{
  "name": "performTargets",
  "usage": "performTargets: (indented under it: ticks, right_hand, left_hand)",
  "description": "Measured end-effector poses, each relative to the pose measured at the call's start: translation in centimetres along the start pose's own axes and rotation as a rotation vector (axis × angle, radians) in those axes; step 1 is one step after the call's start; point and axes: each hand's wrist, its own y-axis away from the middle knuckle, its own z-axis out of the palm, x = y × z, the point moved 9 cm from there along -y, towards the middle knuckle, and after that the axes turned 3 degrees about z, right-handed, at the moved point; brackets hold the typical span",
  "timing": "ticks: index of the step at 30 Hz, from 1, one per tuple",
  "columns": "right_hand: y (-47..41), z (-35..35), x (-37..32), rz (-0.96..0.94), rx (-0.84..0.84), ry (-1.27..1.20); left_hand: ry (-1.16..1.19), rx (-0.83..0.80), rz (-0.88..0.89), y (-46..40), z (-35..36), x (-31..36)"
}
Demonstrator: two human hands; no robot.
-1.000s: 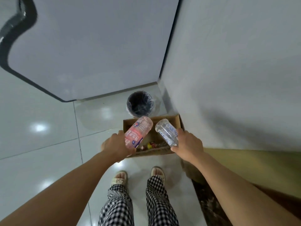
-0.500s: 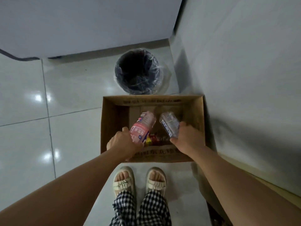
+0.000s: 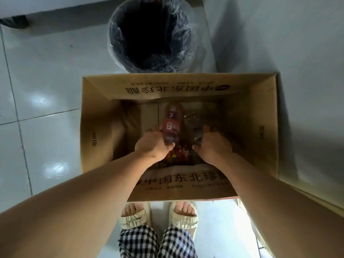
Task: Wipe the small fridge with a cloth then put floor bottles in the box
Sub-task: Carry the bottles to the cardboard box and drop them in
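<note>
Reaching deeper than half a second ago, both my hands are now down inside the cardboard box [image 3: 266, 112], where before they hovered at its near rim. My left hand [image 3: 151, 146] curls round the pink-labelled bottle [image 3: 172, 125], which has sunk with it and now lies low in the box, its far end pointing toward the box's far wall. My right hand [image 3: 212, 146] grips the clear bottle [image 3: 194, 123], just beside the pink one and likewise low inside the box; that bottle is dim and hard to make out in the shadow. The box fills far more of my view than it did, and so does the bin behind it.

Inside the box, beneath and between my hands, lies a small heap of red and yellow wrappers [image 3: 176, 155] near the box's near wall. Pale flat card lines the bottom on the far left side.

Just beyond the box's far wall stands the black bin [image 3: 150, 34], lined with a clear plastic bag, its inside dark. On the near side of the box, my feet in cream sandals [image 3: 183, 218] stand on the white tiled floor [image 3: 41, 90]
</note>
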Motion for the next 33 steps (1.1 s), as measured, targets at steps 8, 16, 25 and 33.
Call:
performTargets:
  ticks: [8,16,25,33]
  right_hand:
    - [5.3,-4.6,-2.3,-0.138,0.002,0.07]
    - [16.3,-17.7,-7.7,-0.295,0.076,0.178]
    - [30.4,-32.6,-16.3,-0.468,0.241,0.233]
    - [40.1,-40.3,-22.2,-0.598,0.3,0.332]
  left_hand:
    - [-0.145,0.018,0.094,5.5,-5.2,2.5]
    - [-0.119,0.151,0.09,16.5,-18.6,4.8]
    - [-0.181,0.247,0.067,31.0,-33.8,4.2]
    - [-0.22,0.332,0.032,42.5,-42.5,3.2]
